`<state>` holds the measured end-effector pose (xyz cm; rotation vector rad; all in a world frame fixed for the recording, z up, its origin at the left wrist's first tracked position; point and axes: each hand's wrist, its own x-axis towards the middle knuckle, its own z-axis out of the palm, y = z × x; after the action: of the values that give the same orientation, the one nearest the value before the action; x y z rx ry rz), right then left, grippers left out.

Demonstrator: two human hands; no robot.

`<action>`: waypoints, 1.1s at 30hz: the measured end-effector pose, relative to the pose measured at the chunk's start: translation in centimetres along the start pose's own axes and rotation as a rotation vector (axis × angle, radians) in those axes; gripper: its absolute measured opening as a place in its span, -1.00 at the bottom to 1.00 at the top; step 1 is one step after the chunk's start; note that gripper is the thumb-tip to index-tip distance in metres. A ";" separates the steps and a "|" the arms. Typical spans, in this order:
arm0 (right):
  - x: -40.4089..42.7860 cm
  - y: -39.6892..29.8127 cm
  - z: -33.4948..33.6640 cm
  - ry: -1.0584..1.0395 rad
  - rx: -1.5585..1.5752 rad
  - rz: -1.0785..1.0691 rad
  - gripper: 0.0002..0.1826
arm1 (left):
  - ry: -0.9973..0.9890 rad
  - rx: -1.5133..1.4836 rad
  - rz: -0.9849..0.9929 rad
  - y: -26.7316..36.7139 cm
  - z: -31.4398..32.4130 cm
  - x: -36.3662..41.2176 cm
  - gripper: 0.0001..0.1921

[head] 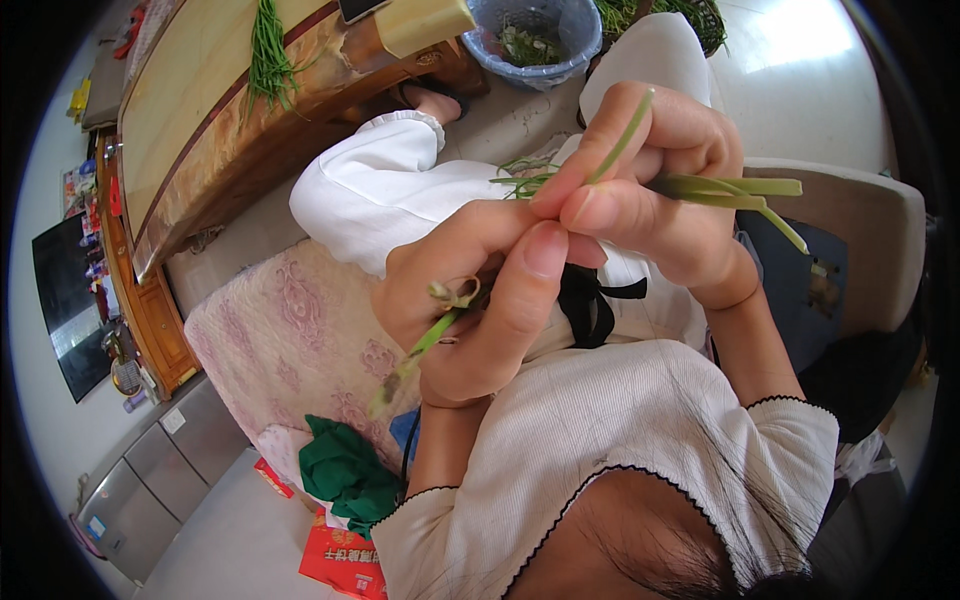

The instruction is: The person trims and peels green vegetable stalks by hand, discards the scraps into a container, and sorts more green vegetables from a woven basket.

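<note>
My left hand [472, 300] and my right hand [652, 187] meet at the fingertips above my lap. Green plant scraps [412, 356], some withered and brownish, stick out of my curled left fingers. Several pale green stalks [735, 191] are held in my right hand and point to the right. One thin green stem [624, 142] rises between my right thumb and forefinger. Whether the left fingertips also pinch it is hard to tell. Beyond my hands, loose thin green leaves [521, 180] lie on my lap. A bundle of long green stalks [270, 64] rests on the table.
The stone-topped table [191, 82] stands at upper left. A blue lined basket [536, 71] with plant scraps is on the floor, beside a basket of greens [701, 22]. A patterned padded seat [292, 315] and green cloth [349, 472] are at left, a chair back [877, 240] at right.
</note>
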<state>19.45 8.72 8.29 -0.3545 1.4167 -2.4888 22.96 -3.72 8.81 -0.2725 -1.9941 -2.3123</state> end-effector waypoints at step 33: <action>0.4 0.1 -1.7 0.152 -0.562 -0.666 -0.71 | 0.003 -0.015 -0.103 0.0 0.1 -1.3 -0.89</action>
<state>18.51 9.95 7.41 -0.8833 2.3810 -2.5573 24.29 -3.67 8.63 -0.1713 -2.0358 -2.3877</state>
